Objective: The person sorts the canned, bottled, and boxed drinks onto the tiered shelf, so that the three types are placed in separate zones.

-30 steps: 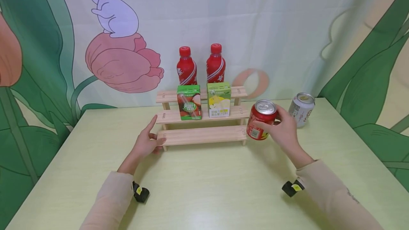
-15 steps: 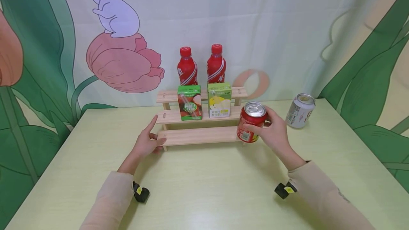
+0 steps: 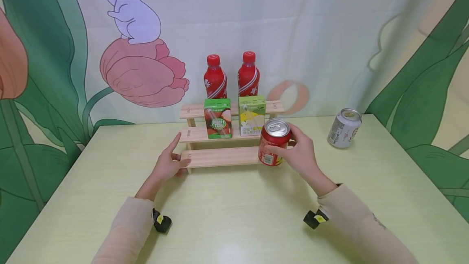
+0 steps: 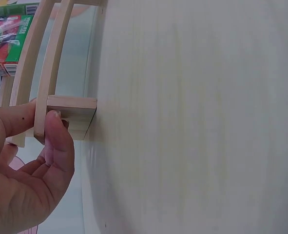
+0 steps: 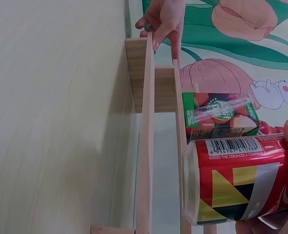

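My right hand grips a red Coca-Cola can round its side, upright with its silver top up. The can overlaps the right part of the lowest board of a three-step wooden display rack. From the right wrist view, a gap shows between the can's base and that lowest board. At the rack's left end my left hand pinches the lowest board between thumb and curled fingers, its index finger stretched towards the middle step. The left wrist view shows this hold closely.
On the middle step stand a red-and-green juice box and a light green juice box. Two red bottles stand behind at the top. A white can stands on the table at the right, before a printed curtain.
My right hand has carried the red can leftwards, from beside the rack's right end to over the lowest board. My left hand has stayed at the rack's left end.
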